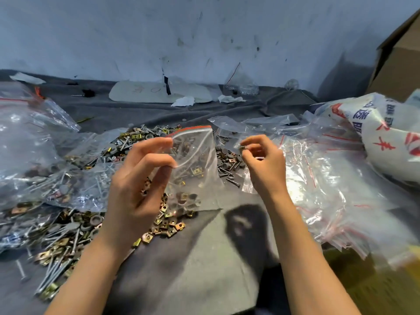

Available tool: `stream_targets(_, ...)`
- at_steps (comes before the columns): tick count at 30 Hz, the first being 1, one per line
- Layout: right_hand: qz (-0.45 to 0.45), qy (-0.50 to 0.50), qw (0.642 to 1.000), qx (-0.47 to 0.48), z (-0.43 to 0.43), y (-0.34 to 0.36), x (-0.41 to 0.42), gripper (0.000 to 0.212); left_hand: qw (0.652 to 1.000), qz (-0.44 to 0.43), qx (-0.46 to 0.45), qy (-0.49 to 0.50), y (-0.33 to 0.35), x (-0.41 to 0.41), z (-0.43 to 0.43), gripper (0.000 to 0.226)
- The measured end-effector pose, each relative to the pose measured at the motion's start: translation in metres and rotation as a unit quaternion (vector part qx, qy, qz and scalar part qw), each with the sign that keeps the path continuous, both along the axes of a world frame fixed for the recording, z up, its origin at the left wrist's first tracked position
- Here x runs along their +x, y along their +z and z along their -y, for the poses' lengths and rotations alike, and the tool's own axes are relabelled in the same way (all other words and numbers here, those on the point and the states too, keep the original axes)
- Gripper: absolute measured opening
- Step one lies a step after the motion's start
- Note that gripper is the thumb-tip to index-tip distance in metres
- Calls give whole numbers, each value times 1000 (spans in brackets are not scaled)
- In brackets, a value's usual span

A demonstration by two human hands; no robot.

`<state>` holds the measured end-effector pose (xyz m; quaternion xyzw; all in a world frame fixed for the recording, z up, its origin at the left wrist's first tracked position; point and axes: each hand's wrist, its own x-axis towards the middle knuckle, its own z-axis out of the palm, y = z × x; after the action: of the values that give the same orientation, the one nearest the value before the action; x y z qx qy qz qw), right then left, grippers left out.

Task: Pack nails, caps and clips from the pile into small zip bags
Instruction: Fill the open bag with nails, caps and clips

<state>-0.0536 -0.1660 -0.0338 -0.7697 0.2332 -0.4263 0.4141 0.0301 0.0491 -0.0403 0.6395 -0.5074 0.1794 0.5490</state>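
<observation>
Cloth [204, 258] is lying grey underneath | pile [68, 235] of nails, caps, clips is spreading over its left and middle | zip bag [195, 160] is hanging above pile, left hand [136, 189] pinching its edge | right hand [266, 169] is pinching small metal piece [241, 147] beside bag

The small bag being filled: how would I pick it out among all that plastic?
Look at the grey cloth with the pile of metal parts. Above its middle the left hand holds up one zip bag. Unlike the bags lying around, it alone is upright, red strip on top.
</observation>
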Motion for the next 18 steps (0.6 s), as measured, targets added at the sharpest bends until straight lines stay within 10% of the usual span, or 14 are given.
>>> stream_targets(3,130,159,979,4,-44,52,-17,22,999,27,-20,-17,11,-8,-9,12)
stream_targets(6,72,262,958,-90,-75,92,-17,20,999,28,-16,-31,21,-8,-17,10)
stream_targets(18,23,234,957,-170,-103,105,-4,10,1000,21,8,-17,47,4,-46,12)
